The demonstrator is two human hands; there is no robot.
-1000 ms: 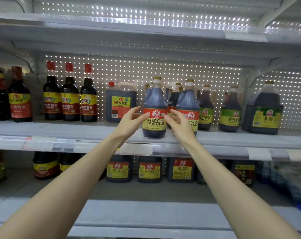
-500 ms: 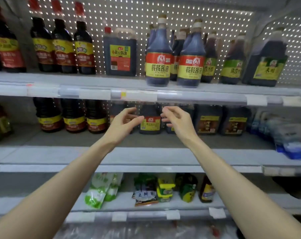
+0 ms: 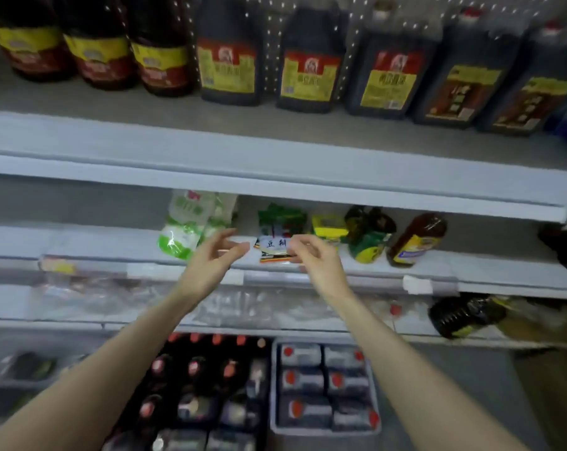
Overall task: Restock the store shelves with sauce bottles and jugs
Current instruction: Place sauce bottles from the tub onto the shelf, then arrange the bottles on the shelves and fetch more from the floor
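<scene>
I read the left hand (image 3: 210, 265) and the right hand (image 3: 317, 262) as released: fingers loosely bent, thumbs apart from them, nothing between. They hang side by side in front of a pale grey metal shelf edge (image 3: 165, 271).

My main worry is the reach down. The stock sits low, at six o'clock from the hands, and the shelf lips jut out above it, so a fast dip could knock a forearm against them. At three o'clock from the right hand, a brown plastic bottle with a yellow label (image 3: 415, 239) leans tilted near the lip, and a careless sweep could roll it off. The jugs look tightly packed. Pulling one by its cap alone may let it slip, and I judge them heavy with liquid.

The squat dark sauce jugs with red caps (image 3: 303, 382) lie in two rows inside a grey plastic crate (image 3: 324, 432) on the floor, labels pale and blurred. Just beside it, at nine o'clock, stand the tall dark sauce bottles with red caps (image 3: 194, 385), close together. I cannot tell what holds them. At twelve o'clock, on the higher shelf, dark rectangular jugs with yellow-and-red labels (image 3: 309, 70) stand upright in a row.
</scene>
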